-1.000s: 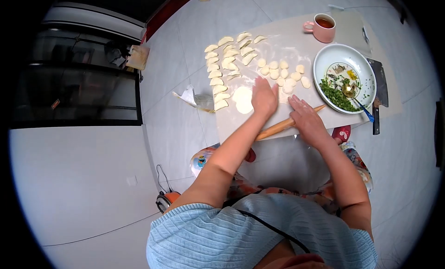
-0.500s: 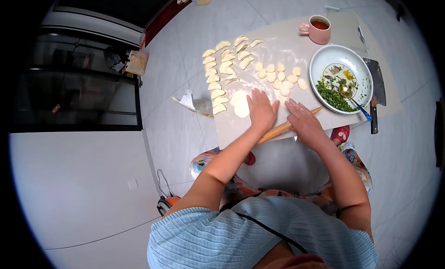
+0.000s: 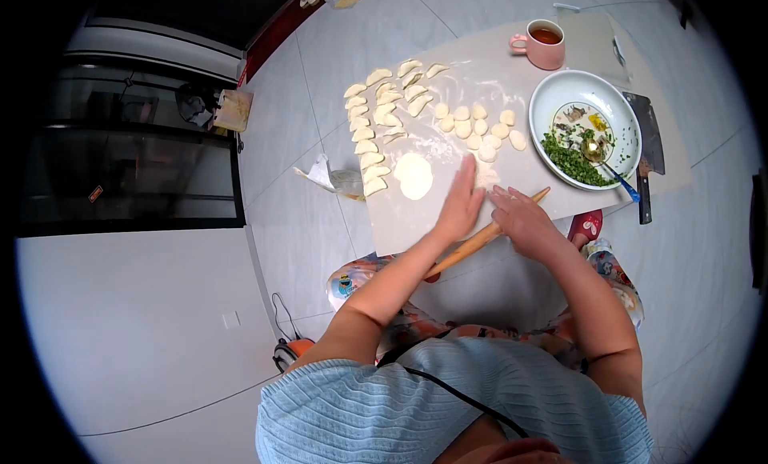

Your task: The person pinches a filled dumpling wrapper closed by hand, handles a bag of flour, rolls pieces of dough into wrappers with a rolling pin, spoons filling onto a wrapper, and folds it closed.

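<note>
A wooden rolling pin (image 3: 472,246) lies slanted near the front edge of the table mat (image 3: 400,232). My right hand (image 3: 524,222) rests on the pin's upper part, fingers pointing up and left. Beside it my left hand (image 3: 462,206) is on edge, fingers stretched forward, near the pin; whether it touches dough is hidden. Flattened dough wrappers (image 3: 414,177) lie left of my left hand. Small dough pieces (image 3: 480,127) sit in a cluster beyond both hands. Folded dumplings (image 3: 363,134) stand in rows at the mat's left side.
A white bowl (image 3: 585,86) at the right holds chopped greens and a spoon (image 3: 622,182). The cleaver (image 3: 645,132) lies beside it. Behind stands a pink cup (image 3: 546,54) with reddish liquid. A plastic bag (image 3: 322,174) is on the floor, left of the table.
My left hand has turned onto its edge and moved slightly down and right, away from the wrappers. The rolling pin is tilted more steeply, its lower end nearer my body.
</note>
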### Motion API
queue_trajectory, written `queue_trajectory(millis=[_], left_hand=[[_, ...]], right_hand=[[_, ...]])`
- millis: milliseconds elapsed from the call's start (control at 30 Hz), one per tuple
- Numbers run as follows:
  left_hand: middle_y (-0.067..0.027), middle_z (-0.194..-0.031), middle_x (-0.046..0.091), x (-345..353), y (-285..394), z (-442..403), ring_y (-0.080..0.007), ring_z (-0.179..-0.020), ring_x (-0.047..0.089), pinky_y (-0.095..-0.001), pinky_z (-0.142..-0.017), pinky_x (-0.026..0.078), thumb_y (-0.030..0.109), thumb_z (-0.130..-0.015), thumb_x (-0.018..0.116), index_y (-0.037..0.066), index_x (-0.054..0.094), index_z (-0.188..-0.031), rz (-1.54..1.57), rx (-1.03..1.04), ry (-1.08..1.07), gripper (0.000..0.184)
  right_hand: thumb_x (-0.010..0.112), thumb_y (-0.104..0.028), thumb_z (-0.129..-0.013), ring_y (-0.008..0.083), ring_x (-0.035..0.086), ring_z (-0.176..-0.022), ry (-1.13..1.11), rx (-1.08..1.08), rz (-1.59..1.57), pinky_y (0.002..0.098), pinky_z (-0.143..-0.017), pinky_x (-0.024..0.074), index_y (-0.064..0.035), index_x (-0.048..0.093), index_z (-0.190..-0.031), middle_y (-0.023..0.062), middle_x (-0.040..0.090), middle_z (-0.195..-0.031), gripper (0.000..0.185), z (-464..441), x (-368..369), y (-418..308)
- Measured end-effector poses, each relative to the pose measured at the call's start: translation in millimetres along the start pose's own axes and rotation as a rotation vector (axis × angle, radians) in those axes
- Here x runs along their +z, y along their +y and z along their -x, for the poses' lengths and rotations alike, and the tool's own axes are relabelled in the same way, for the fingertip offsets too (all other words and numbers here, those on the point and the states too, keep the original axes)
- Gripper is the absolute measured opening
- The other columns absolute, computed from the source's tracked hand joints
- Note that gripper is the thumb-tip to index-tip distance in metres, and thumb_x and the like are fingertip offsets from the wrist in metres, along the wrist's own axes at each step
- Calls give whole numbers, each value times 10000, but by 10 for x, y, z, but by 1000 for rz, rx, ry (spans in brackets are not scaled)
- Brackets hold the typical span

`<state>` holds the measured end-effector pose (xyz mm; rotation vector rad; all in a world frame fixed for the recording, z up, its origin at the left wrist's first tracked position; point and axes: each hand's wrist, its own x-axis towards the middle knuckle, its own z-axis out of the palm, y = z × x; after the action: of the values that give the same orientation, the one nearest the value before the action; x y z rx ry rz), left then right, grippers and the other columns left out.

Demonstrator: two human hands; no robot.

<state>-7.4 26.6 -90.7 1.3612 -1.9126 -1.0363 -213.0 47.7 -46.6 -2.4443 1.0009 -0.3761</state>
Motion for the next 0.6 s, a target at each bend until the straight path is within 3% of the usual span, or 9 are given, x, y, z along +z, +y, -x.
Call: queue_trajectory(millis=[33, 100, 133, 167, 233, 300, 367, 400, 600], left_hand=[[-292, -1555, 295, -50, 39, -122, -402, -1479, 234, -434, -1211, 205, 115, -976, 486, -66, 259, -1512, -43, -37, 122, 610], [-278, -1503, 377, -181, -97, -425, -410, -1425, 316, -439, -1182, 266, 92, -954, 512, -58, 348, -1466, -115, -62, 226, 558], [-263, -1451, 458, -246, -186, -566, -418, -1372, 398, -445, -1153, 326, 68, -932, 537, -51, 437, -1419, -189, -88, 330, 511], [-263, -1451, 458, -305, -286, -715, -418, -1372, 398, -445, -1153, 326, 68, -932, 537, -51, 437, -1419, -189, -83, 330, 511], [-201, -1267, 602, -388, -420, -915, -397, -1196, 531, -451, -1030, 435, 64, -901, 584, -28, 600, -1244, -448, 102, 403, 356], [-182, -1200, 618, -392, -410, -985, -379, -1137, 548, -446, -988, 447, 64, -893, 600, -17, 633, -1179, -474, 64, 384, 300], [-162, -1019, 627, -347, -366, -888, -361, -1012, 560, -446, -894, 461, 44, -860, 634, 5, 679, -1032, -492, 14, 384, 183], [-162, -1019, 627, -309, -319, -772, -361, -1012, 560, -446, -894, 461, 44, -860, 634, 5, 679, -1032, -493, 13, 384, 183], [-173, -995, 628, -72, -68, -146, -382, -1038, 560, -436, -928, 449, 7, -848, 634, 8, 671, -992, -186, -67, 259, 148]], right_hand=[[612, 18, -806, 339, 439, -1385, 2, 1, 1, 459, -1181, 311, 6, 574, -984, 233, 534, -1395, 183, 5, -2, -1], [535, -6, -845, 349, 458, -1361, 44, -9, 17, 452, -1171, 317, 26, 618, -988, 236, 548, -1370, 169, 21, -6, -3], [535, -6, -845, 349, 458, -1361, 45, -9, 17, 452, -1171, 317, 26, 618, -988, 236, 548, -1370, 169, 32, 17, 9], [531, -10, -848, 352, 462, -1356, 73, -17, 25, 452, -1170, 318, 27, 618, -992, 240, 550, -1364, 172, 34, 46, 40], [528, -13, -852, 355, 466, -1352, 101, -25, 33, 453, -1168, 320, 27, 618, -996, 244, 553, -1357, 175, 26, 53, 63], [616, 6, -809, 350, 463, -1362, 54, 7, -14, 467, -1170, 326, 1, 562, -966, 241, 539, -1380, 166, 9, 32, 63], [569, -8, -834, 354, 469, -1352, 52, 5, 9, 460, -1167, 324, 15, 591, -975, 246, 550, -1362, 144, 32, 46, 61], [522, -21, -859, 358, 475, -1341, 53, -6, 38, 454, -1165, 322, 29, 621, -983, 252, 560, -1343, 166, 20, 46, 71], [519, -36, -864, 358, 484, -1332, 45, 6, 34, 452, -1165, 322, 26, 620, -985, 245, 570, -1332, 170, 75, 40, 44]])
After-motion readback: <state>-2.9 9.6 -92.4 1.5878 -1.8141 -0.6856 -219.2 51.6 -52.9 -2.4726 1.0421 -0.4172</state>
